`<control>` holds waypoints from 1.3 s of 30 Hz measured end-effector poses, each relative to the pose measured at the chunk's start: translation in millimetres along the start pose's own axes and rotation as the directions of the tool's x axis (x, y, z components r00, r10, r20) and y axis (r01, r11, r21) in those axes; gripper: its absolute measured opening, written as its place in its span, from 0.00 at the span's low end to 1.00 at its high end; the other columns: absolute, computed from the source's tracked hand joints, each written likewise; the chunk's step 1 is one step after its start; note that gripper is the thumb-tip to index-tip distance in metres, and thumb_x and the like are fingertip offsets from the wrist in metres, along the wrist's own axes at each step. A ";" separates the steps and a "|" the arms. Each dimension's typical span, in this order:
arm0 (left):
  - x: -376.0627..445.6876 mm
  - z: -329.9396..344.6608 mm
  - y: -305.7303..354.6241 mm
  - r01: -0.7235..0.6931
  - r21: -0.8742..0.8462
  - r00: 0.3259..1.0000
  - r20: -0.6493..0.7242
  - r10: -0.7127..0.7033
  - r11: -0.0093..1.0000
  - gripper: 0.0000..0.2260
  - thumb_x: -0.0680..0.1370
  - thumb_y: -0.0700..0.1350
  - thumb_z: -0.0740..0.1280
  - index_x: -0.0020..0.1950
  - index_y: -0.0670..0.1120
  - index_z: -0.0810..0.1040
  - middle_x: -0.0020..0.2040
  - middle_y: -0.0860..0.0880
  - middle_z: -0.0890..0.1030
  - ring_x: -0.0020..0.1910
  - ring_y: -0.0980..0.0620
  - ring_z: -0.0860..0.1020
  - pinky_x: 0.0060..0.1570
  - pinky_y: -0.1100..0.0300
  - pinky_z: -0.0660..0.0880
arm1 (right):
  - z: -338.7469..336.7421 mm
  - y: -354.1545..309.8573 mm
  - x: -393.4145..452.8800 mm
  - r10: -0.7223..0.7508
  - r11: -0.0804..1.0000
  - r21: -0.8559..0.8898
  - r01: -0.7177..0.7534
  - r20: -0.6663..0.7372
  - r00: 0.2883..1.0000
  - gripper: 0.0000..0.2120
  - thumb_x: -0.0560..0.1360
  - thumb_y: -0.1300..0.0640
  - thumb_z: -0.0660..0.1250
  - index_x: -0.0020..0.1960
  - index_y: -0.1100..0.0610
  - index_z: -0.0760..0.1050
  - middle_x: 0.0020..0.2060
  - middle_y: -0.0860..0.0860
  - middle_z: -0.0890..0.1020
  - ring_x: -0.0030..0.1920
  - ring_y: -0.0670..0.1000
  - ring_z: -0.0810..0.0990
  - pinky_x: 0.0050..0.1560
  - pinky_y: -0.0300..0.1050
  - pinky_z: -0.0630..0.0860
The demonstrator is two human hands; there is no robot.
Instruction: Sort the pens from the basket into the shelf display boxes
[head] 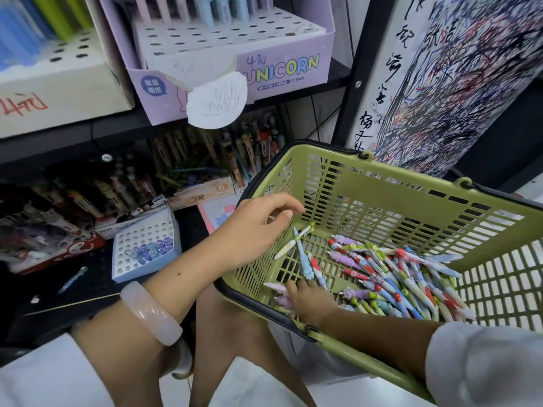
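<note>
A green plastic basket [382, 183] rests tilted on my lap, with several colourful pens [411, 277] piled in its right half. My left hand [258, 221] hovers over the basket's left rim, its fingers loosely bent and holding nothing. Just below its fingertips a green-and-white pen [293, 239] lies on the basket floor beside a blue pen [302, 257]. My right hand [313, 301] is inside the basket near the front rim, its fingers curled round purple and pink pens [280, 296]. The purple Unicorn display box [264, 71] stands on the upper shelf.
A white-and-blue box with holes [141, 254] holds a few clear-topped pens on the lower shelf, and a loose blue pen [72, 279] lies to its left. Dark rows of pens fill the shelf behind. A white display box [58, 83] stands at the upper left. A scribbled pillar [455, 83] rises on the right.
</note>
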State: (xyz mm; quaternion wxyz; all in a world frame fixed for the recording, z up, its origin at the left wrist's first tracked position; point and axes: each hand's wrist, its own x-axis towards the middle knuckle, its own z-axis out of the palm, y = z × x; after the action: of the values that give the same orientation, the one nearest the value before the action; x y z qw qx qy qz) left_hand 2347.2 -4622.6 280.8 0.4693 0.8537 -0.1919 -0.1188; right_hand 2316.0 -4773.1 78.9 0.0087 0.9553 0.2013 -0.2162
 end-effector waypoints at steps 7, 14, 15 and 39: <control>-5.7 -6.1 4.0 -0.018 0.009 0.999 -0.029 0.019 1.000 0.11 0.80 0.41 0.58 0.49 0.57 0.76 0.43 0.66 0.76 0.41 0.73 0.73 0.39 0.78 0.66 | -24.2 12.5 -12.3 0.077 0.963 0.263 -0.064 -0.037 0.996 0.16 0.78 0.50 0.62 0.60 0.57 0.63 0.45 0.53 0.78 0.38 0.50 0.74 0.34 0.43 0.70; -5.5 -0.5 13.0 0.128 -0.122 0.985 -0.103 -0.141 0.984 0.08 0.79 0.41 0.59 0.55 0.52 0.73 0.50 0.53 0.78 0.49 0.60 0.78 0.49 0.67 0.73 | -131.3 36.1 -40.7 0.229 0.660 0.736 -0.148 -0.010 0.973 0.25 0.69 0.56 0.72 0.61 0.60 0.65 0.41 0.51 0.75 0.40 0.49 0.76 0.37 0.41 0.76; -5.4 3.1 16.4 0.189 -0.196 0.975 -0.076 -0.207 0.962 0.10 0.79 0.43 0.60 0.60 0.51 0.71 0.52 0.51 0.78 0.50 0.54 0.78 0.52 0.60 0.74 | -147.9 33.6 -47.6 0.205 0.563 0.823 -0.069 -0.058 0.977 0.21 0.69 0.57 0.72 0.58 0.59 0.68 0.42 0.52 0.77 0.41 0.49 0.78 0.41 0.42 0.78; -67.3 -85.2 93.0 -0.112 -0.889 0.892 -0.287 -0.350 0.443 0.12 0.78 0.46 0.64 0.58 0.42 0.77 0.43 0.40 0.83 0.39 0.50 0.83 0.31 0.59 0.79 | -332.4 -113.0 -91.6 -0.225 0.883 0.224 0.413 -0.568 0.791 0.21 0.77 0.47 0.55 0.66 0.56 0.64 0.63 0.51 0.70 0.66 0.51 0.66 0.68 0.58 0.62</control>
State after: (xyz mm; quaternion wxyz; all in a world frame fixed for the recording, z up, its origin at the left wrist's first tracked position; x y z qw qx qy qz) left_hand 2299.3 -4573.9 406.4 0.8648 0.4952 0.0703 -0.0430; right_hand 2332.6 -4669.8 426.3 -0.2474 0.9155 0.3165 0.0244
